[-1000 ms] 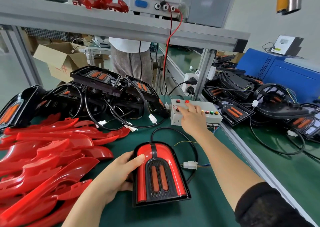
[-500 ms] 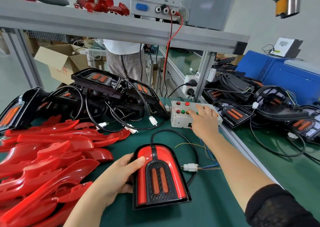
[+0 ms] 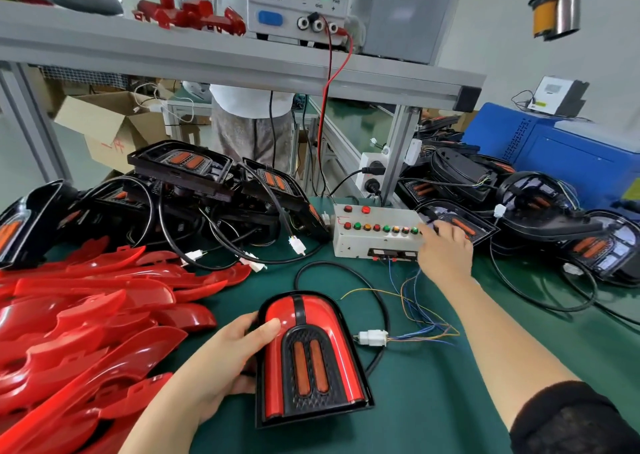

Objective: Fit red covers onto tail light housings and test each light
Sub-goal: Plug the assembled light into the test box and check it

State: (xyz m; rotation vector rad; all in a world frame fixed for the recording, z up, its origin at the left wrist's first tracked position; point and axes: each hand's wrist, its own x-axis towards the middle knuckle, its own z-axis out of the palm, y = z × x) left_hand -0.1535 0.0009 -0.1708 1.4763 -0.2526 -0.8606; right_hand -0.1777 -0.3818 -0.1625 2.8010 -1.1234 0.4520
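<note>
A tail light (image 3: 311,360) with its red cover fitted lies on the green mat in front of me, its two orange strips unlit. My left hand (image 3: 221,360) grips its left side, thumb on the red cover. Its black cable loops to a white connector (image 3: 372,337) joined to thin coloured wires. My right hand (image 3: 445,251) reaches to the right end of the grey test box (image 3: 375,237), fingers stretched at the last buttons in the row. A pile of loose red covers (image 3: 86,322) fills the left.
Black uncovered housings (image 3: 194,190) with cables are heaped behind the covers. More housings (image 3: 540,208) lie on the right by a blue machine (image 3: 554,156). A power supply (image 3: 298,3) stands on the shelf above. A person (image 3: 249,124) stands behind the bench.
My right hand has slid along the test box from the left buttons to the right end. My left hand has kept its hold on the tail light.
</note>
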